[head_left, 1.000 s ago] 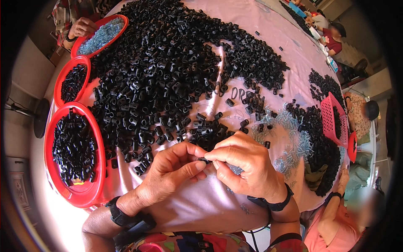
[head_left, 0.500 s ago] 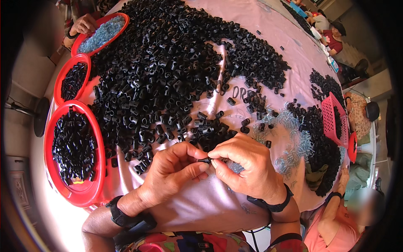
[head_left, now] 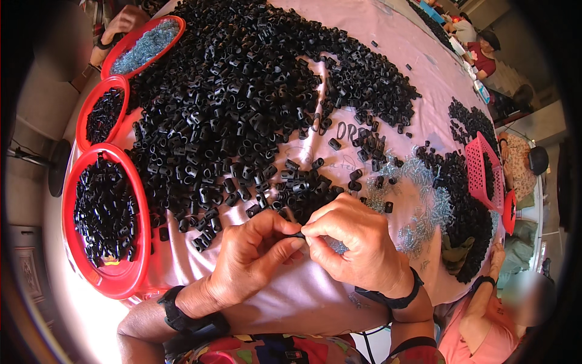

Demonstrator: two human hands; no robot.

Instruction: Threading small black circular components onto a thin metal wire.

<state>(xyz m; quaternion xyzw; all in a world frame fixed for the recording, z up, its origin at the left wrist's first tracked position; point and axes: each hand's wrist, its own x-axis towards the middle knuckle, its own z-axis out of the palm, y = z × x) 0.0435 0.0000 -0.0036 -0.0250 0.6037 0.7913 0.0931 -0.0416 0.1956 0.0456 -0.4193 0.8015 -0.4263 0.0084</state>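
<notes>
My left hand [head_left: 251, 258] and my right hand [head_left: 357, 242] meet at the fingertips over the near edge of the table. Between them they pinch one small black plastic piece [head_left: 297, 234]. Just beyond the fingers spreads a huge heap of the same black plastic pieces [head_left: 242, 115] on a pink cloth [head_left: 291, 297]. A scatter of small silvery metal parts [head_left: 418, 206] lies to the right of my right hand.
Three red round trays stand at the left: the near one [head_left: 130, 276] and the middle one [head_left: 85, 121] hold black pieces, the far one [head_left: 167, 24] holds silvery parts. A pink basket [head_left: 476, 173] sits at the right. Other people's hands rest at the top left and lower right.
Both hands stay in the same spot with the fingertips together. Only the fingers shift slightly around the small black piece.
</notes>
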